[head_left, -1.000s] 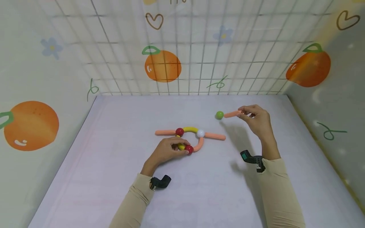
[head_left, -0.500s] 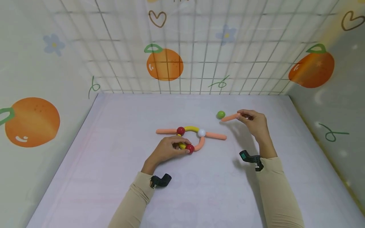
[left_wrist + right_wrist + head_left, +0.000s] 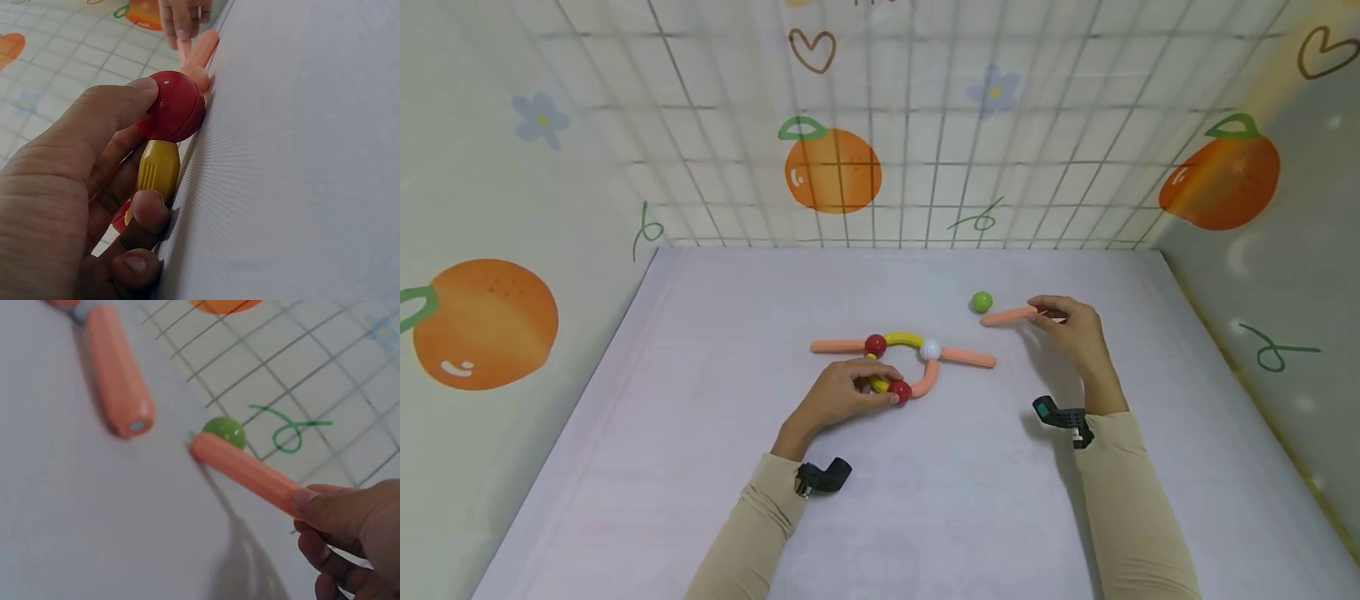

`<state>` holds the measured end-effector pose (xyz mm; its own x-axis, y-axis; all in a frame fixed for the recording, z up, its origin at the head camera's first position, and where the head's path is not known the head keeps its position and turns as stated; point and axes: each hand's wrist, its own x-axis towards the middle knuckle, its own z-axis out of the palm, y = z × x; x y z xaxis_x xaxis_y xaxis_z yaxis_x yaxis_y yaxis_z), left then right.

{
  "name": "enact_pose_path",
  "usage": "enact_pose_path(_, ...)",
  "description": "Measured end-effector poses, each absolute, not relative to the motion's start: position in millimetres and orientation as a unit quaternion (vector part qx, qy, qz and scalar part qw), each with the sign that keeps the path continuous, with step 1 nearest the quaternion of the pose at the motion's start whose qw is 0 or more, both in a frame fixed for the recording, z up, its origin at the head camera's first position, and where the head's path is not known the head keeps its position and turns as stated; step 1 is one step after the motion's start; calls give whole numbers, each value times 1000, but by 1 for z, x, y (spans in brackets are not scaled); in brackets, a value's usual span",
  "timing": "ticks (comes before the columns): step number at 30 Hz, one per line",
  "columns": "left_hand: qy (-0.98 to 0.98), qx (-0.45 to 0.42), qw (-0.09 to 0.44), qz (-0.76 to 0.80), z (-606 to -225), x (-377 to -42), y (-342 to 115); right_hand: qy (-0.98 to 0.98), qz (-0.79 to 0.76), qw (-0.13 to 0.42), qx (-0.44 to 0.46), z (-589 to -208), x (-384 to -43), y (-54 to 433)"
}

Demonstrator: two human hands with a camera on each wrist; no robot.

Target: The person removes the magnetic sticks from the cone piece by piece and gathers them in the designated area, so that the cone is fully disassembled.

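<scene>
I'm probably at a joining step, my left hand [image 3: 838, 395] gripping the nearer red ball [image 3: 180, 107], my right hand [image 3: 1075, 330] pinching a rod [image 3: 250, 472] beside the green ball [image 3: 982, 302], contact unclear, which calls for careful alignment.

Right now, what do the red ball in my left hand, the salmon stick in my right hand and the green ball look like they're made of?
Red ball: probably hard, glossy plastic; it has a small bright highlight and a seam line. Salmon stick: likely molded plastic, satin, judging by its long flat facets and soft sheen. Green ball: perhaps glossy plastic, given its glints.
</scene>
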<state>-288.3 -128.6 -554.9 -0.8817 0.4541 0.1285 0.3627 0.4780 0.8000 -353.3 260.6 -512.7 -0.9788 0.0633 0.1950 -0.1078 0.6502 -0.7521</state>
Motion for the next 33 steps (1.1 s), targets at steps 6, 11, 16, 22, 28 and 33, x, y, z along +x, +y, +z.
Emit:
enact_pose_path(6, 859, 230, 52, 453, -551, -287, -130, -914, 391, 108, 23, -522, -358, 261)
enact_pose_path(11, 862, 225, 55, 451, -548, -287, -130, -919, 379, 109, 22, -524, -359, 260)
enact_pose_path(16, 862, 229, 55, 449, -546, -288, -131, -919, 377, 109, 36, -527, -360, 259)
enact_pose_path(22, 845, 239, 63, 475, -542, -289, -132, -926, 362, 102, 32, -525, -357, 262)
enact_pose_path(28, 852, 202, 9, 483, -536, -287, -132, -924, 364, 110, 31, -510, -350, 254)
enact_pose_path(33, 882, 211, -69, 417, -527, -290, -118, -908, 388, 137, 81, -493, -339, 234)
